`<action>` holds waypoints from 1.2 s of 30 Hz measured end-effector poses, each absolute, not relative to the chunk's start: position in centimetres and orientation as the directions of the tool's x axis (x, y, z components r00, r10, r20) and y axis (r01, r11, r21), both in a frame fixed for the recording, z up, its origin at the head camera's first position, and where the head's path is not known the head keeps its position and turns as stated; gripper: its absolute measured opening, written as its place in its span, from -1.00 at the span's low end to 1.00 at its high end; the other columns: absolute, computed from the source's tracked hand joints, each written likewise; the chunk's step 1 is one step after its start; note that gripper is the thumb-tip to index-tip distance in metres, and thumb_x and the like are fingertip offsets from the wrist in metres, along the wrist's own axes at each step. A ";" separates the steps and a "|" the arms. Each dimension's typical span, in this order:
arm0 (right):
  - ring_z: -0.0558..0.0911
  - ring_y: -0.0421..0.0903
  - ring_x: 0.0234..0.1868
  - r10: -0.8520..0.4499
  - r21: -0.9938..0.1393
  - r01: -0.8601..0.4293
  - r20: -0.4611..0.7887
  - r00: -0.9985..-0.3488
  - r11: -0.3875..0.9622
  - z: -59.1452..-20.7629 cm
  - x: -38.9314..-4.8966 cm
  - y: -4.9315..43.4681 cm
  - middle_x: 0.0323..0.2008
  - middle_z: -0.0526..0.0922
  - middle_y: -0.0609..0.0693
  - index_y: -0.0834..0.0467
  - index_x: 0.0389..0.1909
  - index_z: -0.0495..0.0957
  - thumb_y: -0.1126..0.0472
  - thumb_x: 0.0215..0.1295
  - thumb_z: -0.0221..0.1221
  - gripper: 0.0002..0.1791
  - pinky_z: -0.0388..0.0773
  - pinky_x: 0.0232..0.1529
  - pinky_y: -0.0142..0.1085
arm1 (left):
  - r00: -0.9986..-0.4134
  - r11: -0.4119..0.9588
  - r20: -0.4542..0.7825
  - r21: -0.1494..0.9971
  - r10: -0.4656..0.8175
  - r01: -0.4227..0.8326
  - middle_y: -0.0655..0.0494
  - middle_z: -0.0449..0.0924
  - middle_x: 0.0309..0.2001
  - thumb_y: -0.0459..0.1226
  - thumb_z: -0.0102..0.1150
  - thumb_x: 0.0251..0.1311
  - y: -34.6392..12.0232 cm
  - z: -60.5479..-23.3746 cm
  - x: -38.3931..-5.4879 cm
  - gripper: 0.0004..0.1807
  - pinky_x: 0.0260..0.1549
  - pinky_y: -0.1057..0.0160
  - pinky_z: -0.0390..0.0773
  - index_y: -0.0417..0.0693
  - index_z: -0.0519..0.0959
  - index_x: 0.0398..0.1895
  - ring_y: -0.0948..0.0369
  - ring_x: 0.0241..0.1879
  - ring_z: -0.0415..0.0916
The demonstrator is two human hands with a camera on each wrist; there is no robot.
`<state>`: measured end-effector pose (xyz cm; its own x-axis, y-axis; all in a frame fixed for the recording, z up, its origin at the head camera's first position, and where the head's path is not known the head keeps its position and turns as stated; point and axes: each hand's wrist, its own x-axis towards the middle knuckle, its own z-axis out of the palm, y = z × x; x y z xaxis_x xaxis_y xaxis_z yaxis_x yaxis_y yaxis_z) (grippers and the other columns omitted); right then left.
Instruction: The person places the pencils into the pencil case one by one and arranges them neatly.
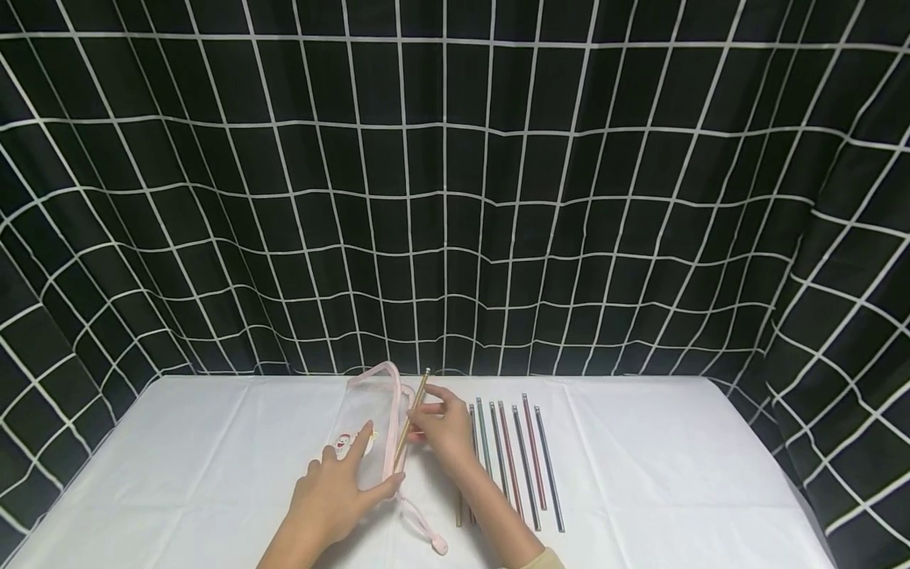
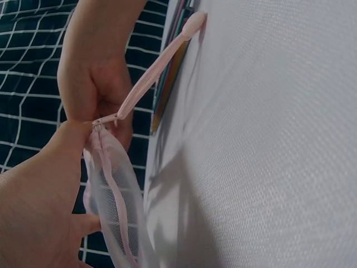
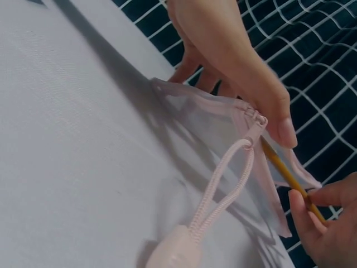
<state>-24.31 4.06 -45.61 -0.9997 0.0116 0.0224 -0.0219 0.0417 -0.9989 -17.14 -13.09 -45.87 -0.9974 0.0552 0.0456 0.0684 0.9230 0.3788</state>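
The pouch (image 1: pixel 353 415) was left of the table's (image 1: pixel 640 458) middle, with the left hand (image 1: pixel 330 488) at its near end and its cord (image 1: pixel 421 523) trailing toward the near side, right of that hand. Along the pouch's right edge a slanted pencil (image 1: pixel 419 397) sat between the right hand's (image 1: pixel 446 431) fingers, its lower end at the opening; how far inside it reached was hard to tell. Farther right, a row of pencils (image 1: pixel 509 456) lay side by side on the table, the right forearm (image 1: pixel 498 506) crossing above its left part. Behind everything hung the curtain (image 1: pixel 465 213).
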 end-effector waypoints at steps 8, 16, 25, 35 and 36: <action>0.78 -0.06 -0.52 0.016 -0.999 -0.027 0.028 -0.999 0.043 -46.1 -24.3 3.4 -0.16 0.71 0.33 0.47 0.42 0.36 0.50 0.26 0.30 -0.32 0.74 -0.40 -0.25 | -0.997 0.924 0.050 0.377 0.055 0.070 -0.48 0.51 0.21 0.43 0.13 0.24 -13.0 -45.9 -17.1 0.00 -0.13 -0.35 0.59 0.10 0.32 0.61 -0.40 0.03 0.58; 0.79 -0.08 -0.48 0.012 -0.994 -0.042 0.044 -0.999 0.099 -46.1 -24.0 3.0 -0.19 0.75 0.31 0.47 0.39 0.39 0.49 0.23 0.32 -0.32 0.72 -0.41 -0.32 | -0.997 0.919 0.055 0.389 0.055 0.072 -0.49 0.50 0.22 0.42 0.13 0.25 -13.0 -45.8 -17.1 0.00 -0.13 -0.35 0.59 0.07 0.32 0.61 -0.39 0.04 0.57; 0.78 -0.11 -0.49 0.012 -0.996 -0.038 0.039 -0.999 0.080 -46.5 -24.2 2.9 -0.19 0.74 0.31 0.47 0.39 0.40 0.51 0.21 0.29 -0.33 0.73 -0.39 -0.31 | -0.998 0.915 0.045 0.400 0.039 0.054 -0.48 0.49 0.16 0.42 0.17 0.21 -12.8 -45.8 -17.0 0.06 -0.09 -0.35 0.55 -0.08 0.32 0.59 -0.35 0.04 0.56; 0.76 -0.15 -0.43 -0.032 -0.987 -0.046 0.041 -0.999 0.153 -46.8 -24.2 2.9 -0.20 0.74 0.27 0.47 0.38 0.43 0.40 0.30 0.30 -0.37 0.72 -0.37 -0.34 | -0.998 0.920 0.045 0.388 0.037 0.051 -0.45 0.49 0.07 0.42 0.19 0.19 -12.6 -45.9 -16.9 0.09 -0.14 -0.32 0.55 -0.16 0.33 0.55 -0.32 -0.02 0.57; 0.77 -0.12 -0.40 -0.034 -0.986 -0.044 0.039 -0.999 0.160 -46.9 -24.1 2.9 -0.19 0.74 0.27 0.47 0.37 0.43 0.39 0.30 0.30 -0.38 0.73 -0.36 -0.34 | -0.998 0.920 0.043 0.388 0.037 0.051 -0.45 0.49 0.07 0.43 0.19 0.19 -12.6 -45.9 -16.9 0.09 -0.14 -0.32 0.55 -0.16 0.33 0.55 -0.32 -0.02 0.57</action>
<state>-24.15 2.89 -46.86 -0.9986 -0.0345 0.0389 -0.0440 0.1601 -0.9861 -16.91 -12.64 -45.90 -0.9984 0.0369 0.0429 0.0507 0.9202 0.3881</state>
